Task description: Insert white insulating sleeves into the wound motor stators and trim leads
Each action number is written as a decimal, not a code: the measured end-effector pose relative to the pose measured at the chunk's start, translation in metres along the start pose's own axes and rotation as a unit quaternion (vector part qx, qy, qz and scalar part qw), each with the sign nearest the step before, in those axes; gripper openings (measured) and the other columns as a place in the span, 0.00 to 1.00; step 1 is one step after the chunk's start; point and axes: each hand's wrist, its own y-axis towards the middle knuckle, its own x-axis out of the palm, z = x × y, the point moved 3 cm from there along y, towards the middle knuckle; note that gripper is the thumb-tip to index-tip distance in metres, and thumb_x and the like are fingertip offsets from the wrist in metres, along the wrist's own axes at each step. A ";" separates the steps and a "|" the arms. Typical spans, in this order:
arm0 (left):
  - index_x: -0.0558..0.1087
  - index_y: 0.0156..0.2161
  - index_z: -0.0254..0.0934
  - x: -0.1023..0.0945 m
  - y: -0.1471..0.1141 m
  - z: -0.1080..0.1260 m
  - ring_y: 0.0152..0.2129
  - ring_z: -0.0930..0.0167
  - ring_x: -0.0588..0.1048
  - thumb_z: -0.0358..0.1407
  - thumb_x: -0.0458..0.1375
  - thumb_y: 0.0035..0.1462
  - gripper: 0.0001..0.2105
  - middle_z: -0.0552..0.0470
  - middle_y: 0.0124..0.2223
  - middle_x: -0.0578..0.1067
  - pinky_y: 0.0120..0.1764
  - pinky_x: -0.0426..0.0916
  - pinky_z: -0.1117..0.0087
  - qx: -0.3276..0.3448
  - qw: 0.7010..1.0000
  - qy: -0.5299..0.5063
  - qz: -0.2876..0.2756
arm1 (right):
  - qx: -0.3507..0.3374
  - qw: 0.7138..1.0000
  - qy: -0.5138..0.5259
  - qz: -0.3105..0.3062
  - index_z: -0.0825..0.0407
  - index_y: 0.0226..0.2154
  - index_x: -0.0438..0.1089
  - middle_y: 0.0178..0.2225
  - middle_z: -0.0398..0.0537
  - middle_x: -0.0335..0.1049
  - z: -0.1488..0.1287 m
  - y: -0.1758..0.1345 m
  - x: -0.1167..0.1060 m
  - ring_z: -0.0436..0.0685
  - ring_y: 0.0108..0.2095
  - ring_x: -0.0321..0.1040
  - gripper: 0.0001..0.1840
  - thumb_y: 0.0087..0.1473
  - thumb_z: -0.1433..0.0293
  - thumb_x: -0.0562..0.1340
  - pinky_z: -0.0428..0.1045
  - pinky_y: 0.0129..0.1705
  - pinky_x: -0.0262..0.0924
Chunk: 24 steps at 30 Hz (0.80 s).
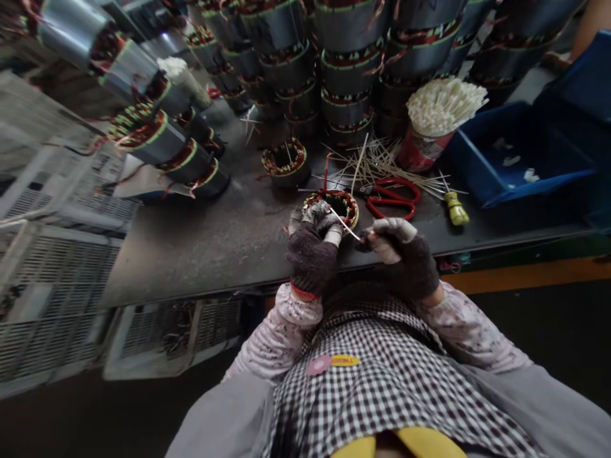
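A motor stator (353,202) with red windings and a pale green rim sits near the table's front edge. My left hand (315,245), in a dark glove with taped fingers, is closed at its near left side. A thin white tube (344,224) slants from my left fingertips across the stator's front to my right hand (398,248). Also gloved and taped, that hand pinches the tube's lower end just right of the stator. A red wire (327,172) stands up from the windings. My left fingers hide part of the rim.
Red-handled scissors (394,198) and a yellow-handled tool (456,208) lie to the right. Thin sticks (377,159) are scattered behind. A cup (422,149) holds white tubes beside a blue bin (501,181). Another stator (286,166) stands behind; stacked stators (346,76) line the back.
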 end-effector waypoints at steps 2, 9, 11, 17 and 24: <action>0.80 0.54 0.38 -0.003 -0.002 0.000 0.63 0.57 0.77 0.37 0.62 0.68 0.12 0.42 0.53 0.85 0.74 0.63 0.46 0.036 0.999 0.033 0.015 | -0.021 0.999 -0.039 0.025 0.42 0.45 0.75 0.37 0.43 0.81 -0.002 -0.013 -0.010 0.56 0.35 0.79 0.08 0.65 0.70 0.65 0.53 0.40 0.78; 0.78 0.59 0.33 -0.006 -0.008 -0.008 0.68 0.53 0.72 0.41 0.57 0.72 0.19 0.36 0.61 0.81 0.73 0.64 0.45 0.094 0.990 0.099 0.044 | 0.015 0.999 -0.041 0.005 0.34 0.43 0.74 0.31 0.47 0.80 0.005 -0.068 -0.017 0.65 0.30 0.79 0.11 0.61 0.69 0.65 0.61 0.34 0.79; 0.78 0.59 0.33 -0.005 -0.007 -0.008 0.67 0.55 0.73 0.41 0.57 0.72 0.19 0.38 0.59 0.82 0.72 0.66 0.47 0.093 0.988 0.106 0.057 | 0.017 0.999 -0.036 0.005 0.34 0.45 0.74 0.32 0.46 0.80 0.005 -0.069 -0.016 0.65 0.31 0.80 0.14 0.60 0.71 0.65 0.60 0.35 0.79; 0.81 0.52 0.35 -0.005 -0.005 0.001 0.65 0.56 0.75 0.40 0.59 0.70 0.14 0.38 0.56 0.84 0.74 0.62 0.46 0.090 0.990 0.101 0.045 | -0.017 1.000 -0.013 -0.012 0.38 0.45 0.75 0.37 0.46 0.83 0.006 -0.034 -0.013 0.61 0.38 0.81 0.12 0.62 0.71 0.65 0.57 0.43 0.79; 0.80 0.49 0.39 0.002 0.000 -0.006 0.44 0.66 0.86 0.36 0.64 0.66 0.09 0.47 0.46 0.87 0.61 0.77 0.54 -0.007 0.996 -0.082 0.025 | 0.127 0.982 0.130 -0.056 0.46 0.41 0.78 0.36 0.44 0.82 0.008 0.007 0.012 0.55 0.34 0.78 0.07 0.62 0.63 0.70 0.52 0.38 0.76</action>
